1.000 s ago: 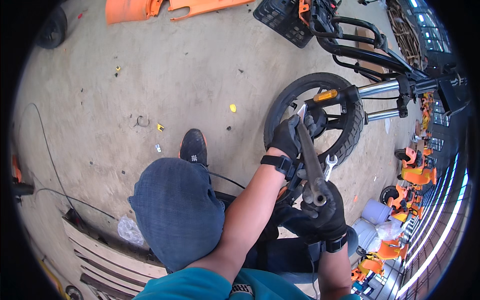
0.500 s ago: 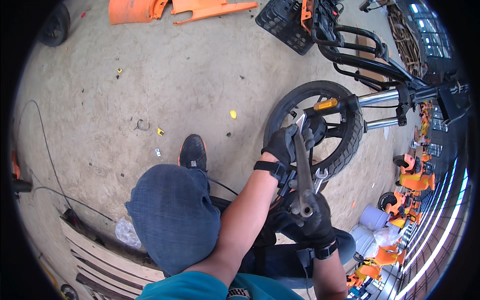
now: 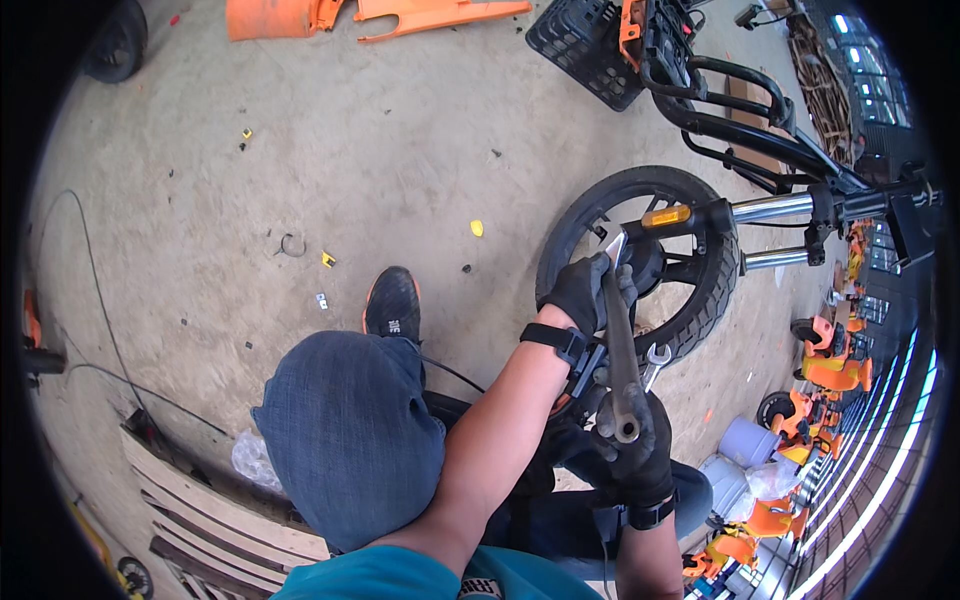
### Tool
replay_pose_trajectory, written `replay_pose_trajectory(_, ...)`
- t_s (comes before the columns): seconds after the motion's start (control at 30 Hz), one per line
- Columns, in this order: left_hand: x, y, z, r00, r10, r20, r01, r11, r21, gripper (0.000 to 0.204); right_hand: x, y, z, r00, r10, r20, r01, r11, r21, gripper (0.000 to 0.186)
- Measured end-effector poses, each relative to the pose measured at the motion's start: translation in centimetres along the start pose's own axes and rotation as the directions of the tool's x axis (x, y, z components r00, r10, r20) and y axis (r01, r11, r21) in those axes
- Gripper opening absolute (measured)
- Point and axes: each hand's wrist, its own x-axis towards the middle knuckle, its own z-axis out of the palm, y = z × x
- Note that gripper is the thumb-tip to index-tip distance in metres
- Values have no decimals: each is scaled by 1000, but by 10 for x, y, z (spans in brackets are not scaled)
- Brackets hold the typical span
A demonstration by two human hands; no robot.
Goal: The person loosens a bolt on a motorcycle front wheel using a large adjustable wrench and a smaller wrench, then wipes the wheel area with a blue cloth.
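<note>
A long dark metal pipe [image 3: 619, 352] runs from the wheel's hub area back toward me, its hollow end facing me. My gloved left hand [image 3: 583, 293] is closed around its far end, where a shiny silver flat piece [image 3: 615, 247] sticks out beside the axle. Closed at the near end, my gloved right hand [image 3: 640, 455] has the pipe lying across its palm. An open-end wrench [image 3: 657, 362] also juts from the right hand, its jaw pointing away from me. Beyond the hands lies a black spoked wheel [image 3: 716, 290], mounted in a fork [image 3: 770, 208] with an orange reflector [image 3: 667, 216].
A black frame with bars [image 3: 740, 115] and a black crate [image 3: 585, 55] stand beyond the wheel. Orange panels [image 3: 440, 18] lie at the far side. Slatted wood [image 3: 220, 500] is at lower left. Buckets [image 3: 748, 438] and orange scooters [image 3: 835, 365] line the right.
The whole view has shifted slightly, moving the scene a little right and down. Both hands keep their hold on the pipe, which looks slightly more upright in the picture.
</note>
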Motion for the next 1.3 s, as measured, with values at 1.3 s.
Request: replay_pose_trajectory(1.3, -15, 11, -1, 998, -60, -4, 59, 967, 250, 30, 14, -29, 21, 997, -45, -60, 57, 972, 228, 31)
